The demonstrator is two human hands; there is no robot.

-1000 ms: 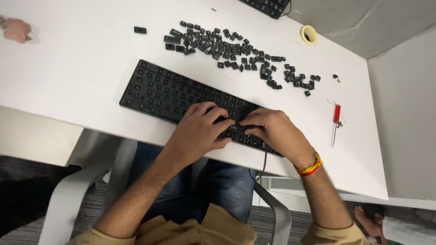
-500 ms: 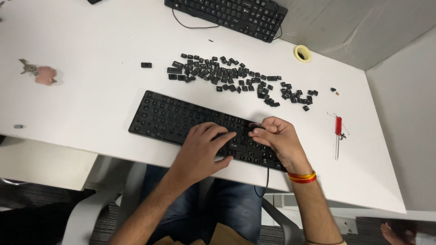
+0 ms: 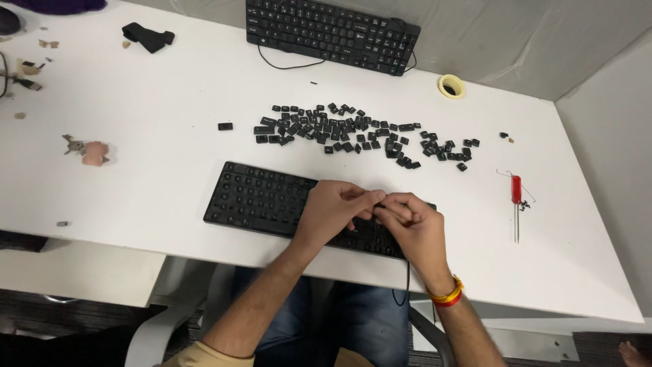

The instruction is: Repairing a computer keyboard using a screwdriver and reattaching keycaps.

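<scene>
A black keyboard [image 3: 272,200] with its keycaps removed is seen lying near the front edge of the white desk [image 3: 170,136]. Above its right half, the left hand [image 3: 333,214] and right hand [image 3: 414,228] are brought together, fingertips pinched and touching; whether anything is held between them cannot be told. A scatter of loose black keycaps [image 3: 353,132] is spread just behind the keyboard. A red-handled screwdriver [image 3: 517,197] lies to the right, and 1 second keyboard [image 3: 333,34] rests at the far edge.
</scene>
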